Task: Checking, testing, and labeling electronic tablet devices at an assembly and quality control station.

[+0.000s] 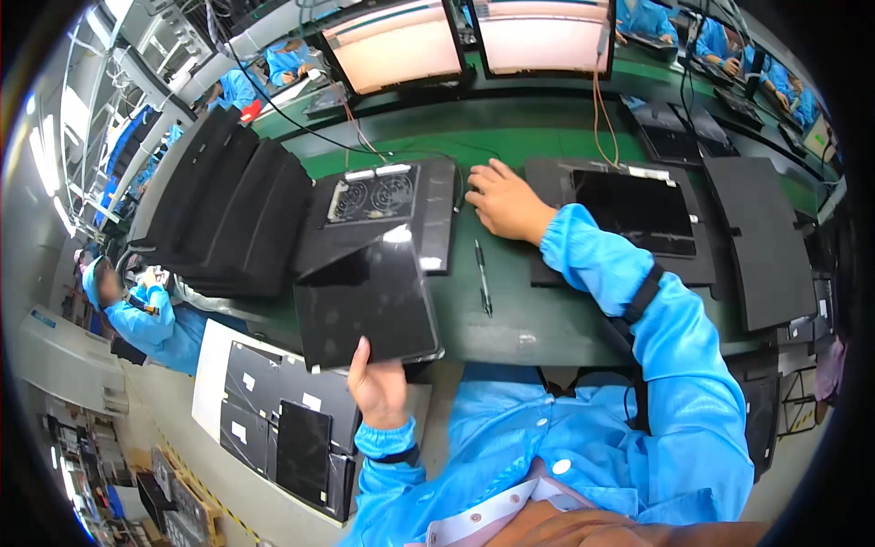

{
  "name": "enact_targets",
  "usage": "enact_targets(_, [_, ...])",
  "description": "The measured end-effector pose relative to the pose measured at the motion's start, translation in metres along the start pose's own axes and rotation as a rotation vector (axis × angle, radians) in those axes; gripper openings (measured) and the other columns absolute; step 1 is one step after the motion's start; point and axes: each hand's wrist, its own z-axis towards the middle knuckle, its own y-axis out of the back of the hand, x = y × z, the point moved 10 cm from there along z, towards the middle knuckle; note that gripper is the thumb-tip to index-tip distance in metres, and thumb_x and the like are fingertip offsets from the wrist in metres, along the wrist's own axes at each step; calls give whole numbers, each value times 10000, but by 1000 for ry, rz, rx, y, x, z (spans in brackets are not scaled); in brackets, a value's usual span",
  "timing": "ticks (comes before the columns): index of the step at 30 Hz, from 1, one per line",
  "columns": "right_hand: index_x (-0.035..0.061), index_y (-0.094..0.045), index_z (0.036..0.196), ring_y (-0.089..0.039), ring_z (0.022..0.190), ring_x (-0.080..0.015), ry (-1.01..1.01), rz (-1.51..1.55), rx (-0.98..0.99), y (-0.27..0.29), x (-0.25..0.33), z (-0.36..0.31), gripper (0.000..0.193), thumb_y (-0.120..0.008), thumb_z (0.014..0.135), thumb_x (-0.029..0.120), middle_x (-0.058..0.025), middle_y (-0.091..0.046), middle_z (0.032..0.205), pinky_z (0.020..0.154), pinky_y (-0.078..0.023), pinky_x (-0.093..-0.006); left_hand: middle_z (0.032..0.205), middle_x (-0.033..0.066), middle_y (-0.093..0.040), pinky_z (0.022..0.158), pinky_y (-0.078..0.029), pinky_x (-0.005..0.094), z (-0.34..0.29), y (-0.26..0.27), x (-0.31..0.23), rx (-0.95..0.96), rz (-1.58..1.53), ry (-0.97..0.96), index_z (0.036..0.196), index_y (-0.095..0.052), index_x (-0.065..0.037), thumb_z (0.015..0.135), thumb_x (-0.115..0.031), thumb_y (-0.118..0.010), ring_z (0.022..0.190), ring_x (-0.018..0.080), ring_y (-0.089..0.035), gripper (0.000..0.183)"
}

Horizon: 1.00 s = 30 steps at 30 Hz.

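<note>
My left hand point(378, 392) grips a thin, dark glossy display panel point(365, 301) by its near edge, thumb on top. The panel is tilted and overlaps the front of a black foam pad point(433, 239). On that pad lies a screen-like piece point(372, 196) showing circular patterns. Palm down, my right hand point(506, 201) is over the green bench between two pads, fingers bent and somewhat apart; what lies under them is hidden. Another dark display panel point(633, 211) rests on the right pad point(547, 273), beside my right forearm. A pen point(483, 278) lies between the pads.
Black foam sheets point(228, 201) stand stacked at the left. Two lit monitors point(392, 46) stand behind the bench, with cables hanging down. A dark board point(761, 242) lies at the right. More panels point(301, 447) sit on a white surface below left. Co-workers in blue point(150, 314) are around.
</note>
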Motion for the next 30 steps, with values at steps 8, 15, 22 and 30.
enact_targets(8, [106,-723,1078,-481,1331,-271,112,-81,291,-52,-3,39,239,-703,889,250,-104,-610,1227,1227,-211,-591,1415,141,-593,1175,-385,472,9,49,-25,-67,-23,-52,1406,-536,-20,993,-78,-567,1332,301,-538,418])
enact_targets(15, [80,-708,1048,-644,961,-324,28,66,361,-7,8,59,203,-733,885,199,-113,-673,927,989,-470,-467,1419,135,-592,1177,-384,466,50,37,-12,-41,-133,-32,1394,-545,-15,991,-57,-583,1336,298,-535,406])
enact_targets(22, [54,-733,1028,-674,867,-305,-121,652,-129,58,72,37,198,-747,884,189,-115,-722,920,797,-514,-404,1296,163,-674,1114,-490,428,65,24,10,-22,-314,29,1253,-635,12,1008,-37,-552,1253,285,-619,264])
enact_targets(30, [50,-741,1028,-676,870,-308,-147,642,-128,57,72,29,197,-739,891,192,-120,-726,917,808,-514,-404,1308,166,-667,1111,-490,433,55,16,19,-32,-255,29,1259,-628,17,1004,-43,-559,1251,289,-620,271])
